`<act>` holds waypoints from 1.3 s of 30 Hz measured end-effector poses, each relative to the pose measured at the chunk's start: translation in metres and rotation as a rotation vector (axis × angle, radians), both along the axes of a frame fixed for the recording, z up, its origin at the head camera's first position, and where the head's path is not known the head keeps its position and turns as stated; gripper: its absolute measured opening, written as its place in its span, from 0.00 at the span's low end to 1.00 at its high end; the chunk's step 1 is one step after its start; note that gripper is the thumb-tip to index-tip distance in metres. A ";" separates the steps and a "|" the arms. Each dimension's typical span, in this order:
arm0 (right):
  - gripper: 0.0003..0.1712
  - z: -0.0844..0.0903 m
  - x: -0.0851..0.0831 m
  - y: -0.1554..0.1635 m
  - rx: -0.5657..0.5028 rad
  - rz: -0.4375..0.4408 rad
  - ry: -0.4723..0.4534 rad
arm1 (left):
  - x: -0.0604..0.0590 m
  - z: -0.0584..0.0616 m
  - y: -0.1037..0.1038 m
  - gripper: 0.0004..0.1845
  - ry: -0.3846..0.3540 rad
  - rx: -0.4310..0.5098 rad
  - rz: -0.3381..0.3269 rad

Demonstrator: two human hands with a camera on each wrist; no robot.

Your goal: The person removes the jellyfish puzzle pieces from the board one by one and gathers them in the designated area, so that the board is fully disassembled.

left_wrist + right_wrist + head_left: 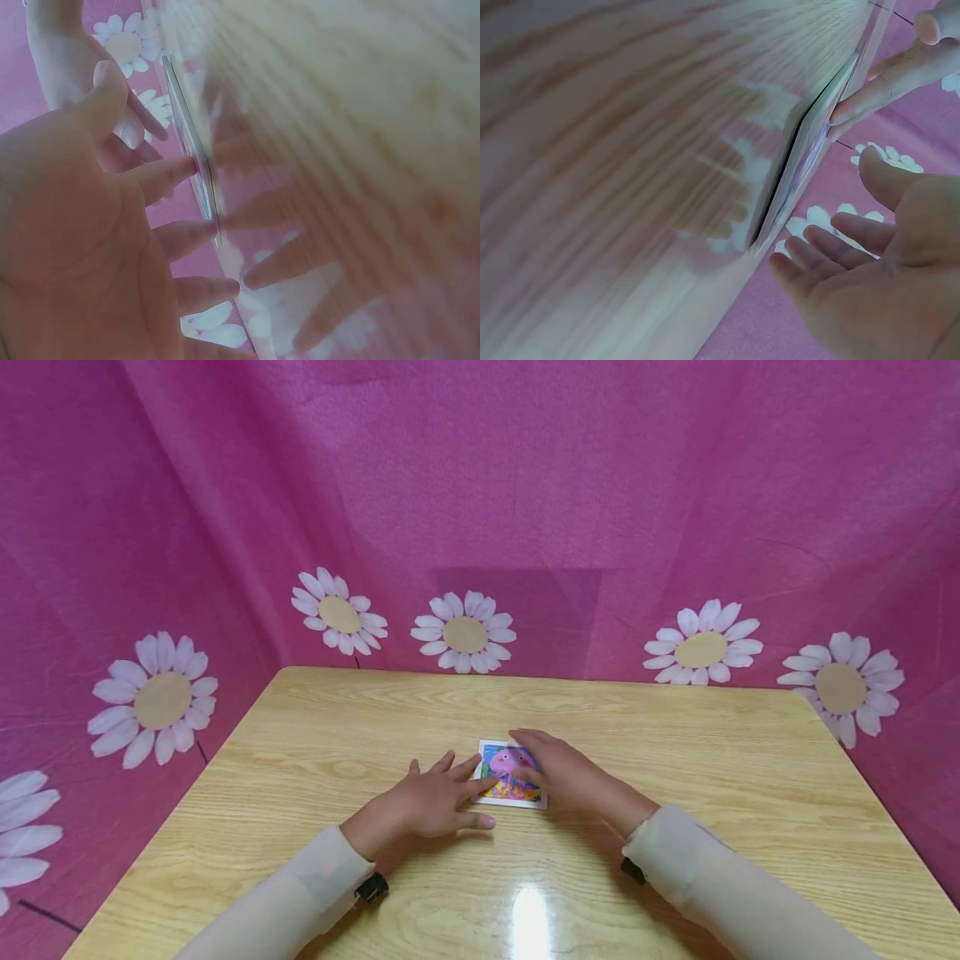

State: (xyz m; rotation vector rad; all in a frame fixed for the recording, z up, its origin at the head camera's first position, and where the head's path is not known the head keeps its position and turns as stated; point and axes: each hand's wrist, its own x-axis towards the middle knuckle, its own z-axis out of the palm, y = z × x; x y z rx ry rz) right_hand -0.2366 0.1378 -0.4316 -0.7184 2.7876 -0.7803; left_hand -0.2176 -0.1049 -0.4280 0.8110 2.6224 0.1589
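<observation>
**Mia:** What are the hands doing?

**Ben:** The left hand (431, 802) lies flat on the desk (675, 752) with its fingers straight and spread. Its fingertips touch the left edge of the little picture card (504, 768). The right hand (566, 772) is flat too, and it rests on the right side of the card. No fingers are curled around it. Nobody is holding it up.

**Mia:** Where is the card?

**Ben:** It lies flat in the middle of the desk, between the two hands.

**Mia:** How do you do this bit well?

**Ben:** I think you press softly. The desk is shiny, so the card may slide. Keep both hands low and push evenly from each side so it stays straight.

**Mia:** Is there any writing on it?

**Ben:** I can't see any. It shows a pink cartoon figure on blue, with a white border. The wrist views are too blurry to read.

**Mia:** And behind?

**Ben:** A pink cloth (525, 485) with white daisies.
</observation>
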 end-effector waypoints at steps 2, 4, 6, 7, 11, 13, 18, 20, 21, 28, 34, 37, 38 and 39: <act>0.36 0.000 -0.001 -0.001 -0.024 0.008 0.014 | 0.000 0.000 0.000 0.40 -0.004 0.000 0.001; 0.35 -0.001 -0.003 -0.003 -0.049 0.012 0.025 | 0.000 0.000 0.000 0.40 -0.010 0.003 0.003; 0.33 -0.002 -0.005 -0.004 -0.074 0.013 0.038 | 0.000 0.000 -0.001 0.40 -0.018 0.008 0.006; 0.32 -0.002 -0.007 -0.004 -0.090 0.012 0.038 | -0.001 0.000 -0.001 0.41 -0.022 0.009 0.006; 0.28 -0.004 -0.012 -0.007 -0.179 -0.014 -0.014 | -0.001 0.000 -0.001 0.41 -0.033 0.014 0.009; 0.25 -0.005 -0.015 -0.009 -0.237 -0.038 -0.057 | -0.001 0.000 -0.002 0.41 -0.033 0.011 0.007; 0.20 -0.009 -0.023 -0.014 -0.362 -0.105 -0.152 | -0.002 0.000 -0.002 0.41 -0.035 0.007 0.007; 0.19 -0.010 -0.026 -0.016 -0.394 -0.131 -0.185 | -0.002 0.000 -0.001 0.41 -0.038 0.005 0.008; 0.19 -0.011 -0.027 -0.017 -0.403 -0.140 -0.197 | -0.002 0.000 -0.001 0.41 -0.040 0.003 0.008; 0.17 -0.016 -0.033 -0.022 -0.381 -0.204 -0.240 | -0.001 0.001 0.000 0.41 -0.048 0.001 0.013; 0.15 -0.016 -0.038 -0.027 -0.358 -0.224 -0.225 | -0.002 0.001 0.000 0.41 -0.053 -0.003 0.012; 0.15 -0.015 -0.040 -0.029 -0.341 -0.238 -0.239 | -0.002 0.001 -0.001 0.41 -0.058 -0.006 0.008; 0.15 -0.015 -0.041 -0.029 -0.334 -0.242 -0.243 | -0.003 0.001 -0.001 0.41 -0.060 -0.006 0.007; 0.15 -0.014 -0.041 -0.029 -0.329 -0.246 -0.249 | -0.003 0.001 -0.001 0.41 -0.062 -0.006 0.006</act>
